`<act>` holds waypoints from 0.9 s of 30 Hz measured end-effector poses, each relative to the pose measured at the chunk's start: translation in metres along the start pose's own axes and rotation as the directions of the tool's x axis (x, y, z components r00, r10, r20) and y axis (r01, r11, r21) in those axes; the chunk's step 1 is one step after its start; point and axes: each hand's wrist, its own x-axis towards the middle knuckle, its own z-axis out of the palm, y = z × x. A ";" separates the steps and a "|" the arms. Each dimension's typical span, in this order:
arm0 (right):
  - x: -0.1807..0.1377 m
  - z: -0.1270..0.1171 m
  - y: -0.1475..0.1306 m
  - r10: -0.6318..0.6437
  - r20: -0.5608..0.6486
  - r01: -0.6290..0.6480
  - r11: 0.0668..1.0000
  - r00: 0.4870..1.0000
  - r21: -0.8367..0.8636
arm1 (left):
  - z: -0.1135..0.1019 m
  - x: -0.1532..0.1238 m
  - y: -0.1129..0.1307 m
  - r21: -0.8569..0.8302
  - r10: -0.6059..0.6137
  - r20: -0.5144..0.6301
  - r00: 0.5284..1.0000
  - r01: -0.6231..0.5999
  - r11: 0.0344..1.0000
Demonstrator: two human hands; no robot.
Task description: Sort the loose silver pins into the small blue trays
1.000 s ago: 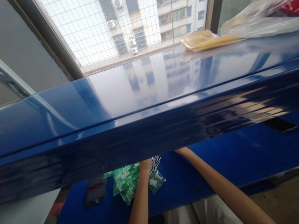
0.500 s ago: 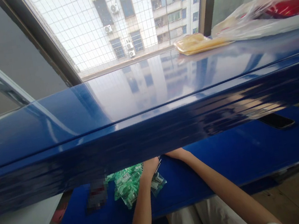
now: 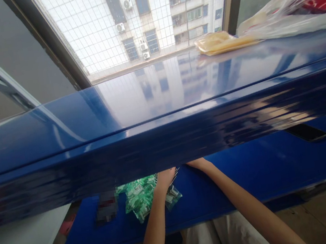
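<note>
My left hand (image 3: 166, 178) is closed beside a pile of small green and clear plastic packets (image 3: 141, 199). Several thin, dark and silvery rod-like pieces (image 3: 175, 173) stick out from its fingers; their exact kind is too small to make out. Under the left wrist lies a clear packet with silvery pieces (image 3: 173, 197) inside. My right hand (image 3: 199, 163) reaches beneath the shelf edge to the right of the left one. The shelf hides its fingers, so whatever it holds or touches does not show.
A glossy blue shelf (image 3: 159, 98) crosses the view above the blue worktop (image 3: 250, 166). On the shelf are a yellowish plastic packet (image 3: 221, 42) and a clear bag with something red (image 3: 318, 6). A black phone (image 3: 308, 132) lies right on the worktop; a blurred dark object (image 3: 106, 207) lies left.
The view has shifted slightly. Both hands stay nearly in place, with the right hand's visible part a little further under the shelf edge.
</note>
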 end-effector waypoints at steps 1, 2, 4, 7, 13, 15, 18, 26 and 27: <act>0.001 0.000 0.001 0.012 -0.001 -0.012 1.000 1.000 0.001 | -0.002 0.000 0.002 0.013 0.006 0.007 1.000 -0.006 1.000; 0.001 -0.001 0.001 0.030 0.008 -0.030 1.000 1.000 -0.002 | -0.003 0.000 0.004 0.026 0.007 0.015 1.000 -0.008 1.000; 0.002 -0.002 0.002 0.067 0.041 -0.067 0.998 0.997 -0.003 | -0.005 0.000 0.007 0.042 0.000 0.031 1.000 -0.001 0.999; 0.001 -0.004 0.003 0.062 0.075 -0.065 0.997 0.995 0.045 | -0.005 0.000 0.008 0.036 -0.013 0.042 0.999 0.012 0.999; -0.002 -0.012 0.008 0.043 0.084 -0.053 0.991 0.996 0.126 | 0.000 0.003 0.004 -0.034 -0.088 -0.030 0.996 0.087 0.996; -0.002 -0.015 0.009 0.083 0.052 -0.088 0.992 0.995 0.096 | 0.000 0.004 0.003 -0.080 -0.114 -0.089 0.989 0.107 0.991; -0.001 -0.020 0.012 0.145 0.026 -0.146 0.989 0.989 0.021 | 0.000 0.006 0.004 -0.154 -0.108 -0.166 0.980 0.083 0.985; -0.002 -0.036 0.022 0.282 0.146 -0.291 0.956 0.948 0.037 | -0.003 0.010 0.006 -0.222 -0.148 -0.319 0.936 0.078 0.972; -0.002 -0.037 0.022 0.277 0.148 -0.288 0.956 0.949 0.056 | -0.003 0.010 0.006 -0.225 -0.155 -0.326 0.933 0.083 0.971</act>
